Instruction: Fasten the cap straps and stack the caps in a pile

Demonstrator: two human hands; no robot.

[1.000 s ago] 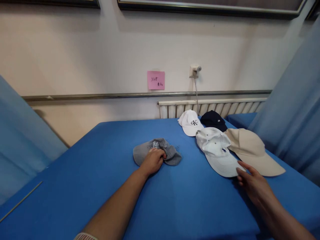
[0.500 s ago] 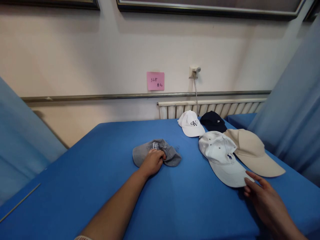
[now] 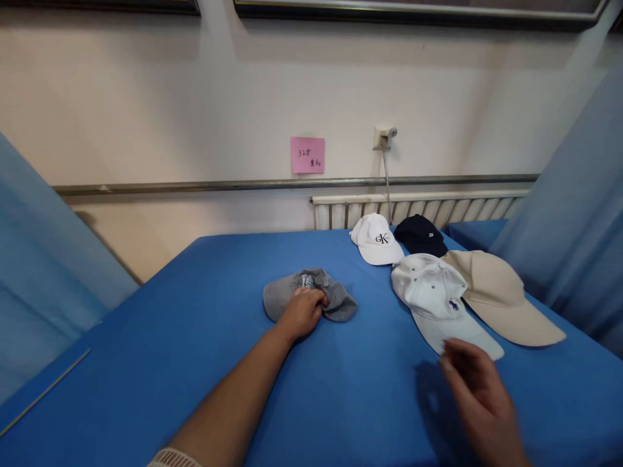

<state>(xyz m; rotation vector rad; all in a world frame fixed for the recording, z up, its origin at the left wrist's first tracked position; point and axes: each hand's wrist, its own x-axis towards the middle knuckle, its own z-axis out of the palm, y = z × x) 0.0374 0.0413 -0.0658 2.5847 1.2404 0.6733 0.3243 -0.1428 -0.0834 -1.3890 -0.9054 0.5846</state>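
Note:
A crumpled grey baseball cap [image 3: 282, 299] lies on the blue-covered table, its brim to the left and a light logo partly hidden by my fingers. My left hand [image 3: 302, 312] grips this cap near its middle, fingers curled into the cloth. In front of the pale cap's brim hovers my right hand [image 3: 479, 383], slightly blurred, its fingers loosely bent with nothing seen in them. That pale baseball cap [image 3: 428, 282] has a small dark blue emblem and rests on the table with its brim toward me.
Behind the pale cap are a white cap [image 3: 372, 233] with black letters, a navy cap [image 3: 419, 235] and a beige cap [image 3: 494, 282]. A thin stick [image 3: 46, 391] lies at the left. Blue curtains [image 3: 46, 272] hang at both sides; a radiator [image 3: 333, 213] lines the wall.
My right hand has let go of the pale cap's brim and moved left and toward me. My left hand stays on the grey cap. The view has shifted slightly.

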